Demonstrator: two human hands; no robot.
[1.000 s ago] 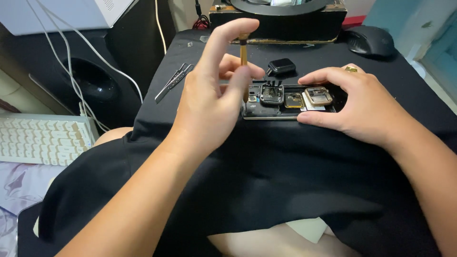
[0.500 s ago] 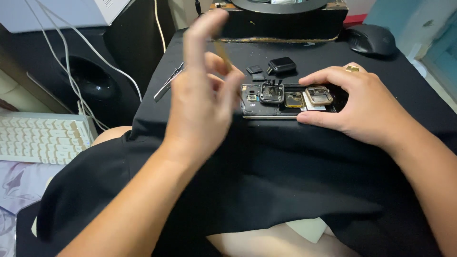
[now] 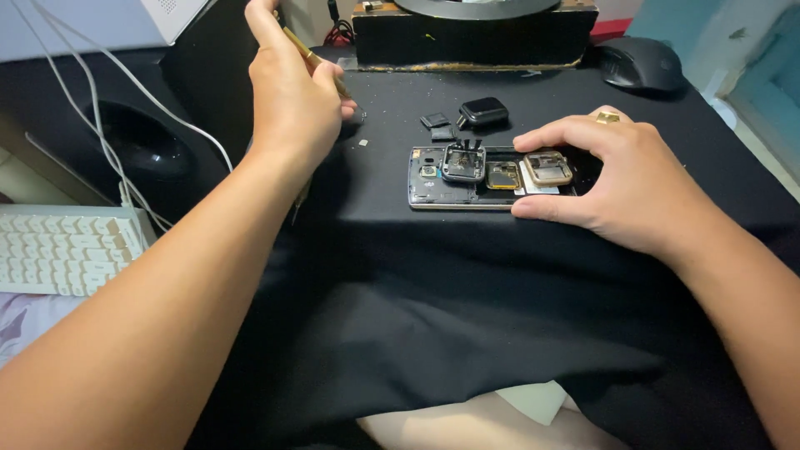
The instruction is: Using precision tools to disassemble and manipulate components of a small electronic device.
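1. Two bare hands are working over a black cloth (image 3: 467,300) that is covering the desk and draping down toward the person's lap.
2. The left hand (image 3: 292,92) is gripping a thin brass-coloured tool (image 3: 310,57) between its fingers, raised at the far left part of the cloth, well apart from the opened phone (image 3: 467,177).
3. The right hand (image 3: 621,179) is pinching the phone by its right end, thumb on the near edge and fingers on the far edge, pressing it flat on the cloth.
4. Several small dark parts (image 3: 467,117) are lying just beyond the phone.
5. A black mouse (image 3: 637,62) is sitting at the far right, and a dark box-like base (image 3: 475,37) is standing along the far edge.
6. A white keyboard (image 3: 62,250) is resting at the left, with white cables (image 3: 108,142) trailing across a dark rounded object (image 3: 142,142).
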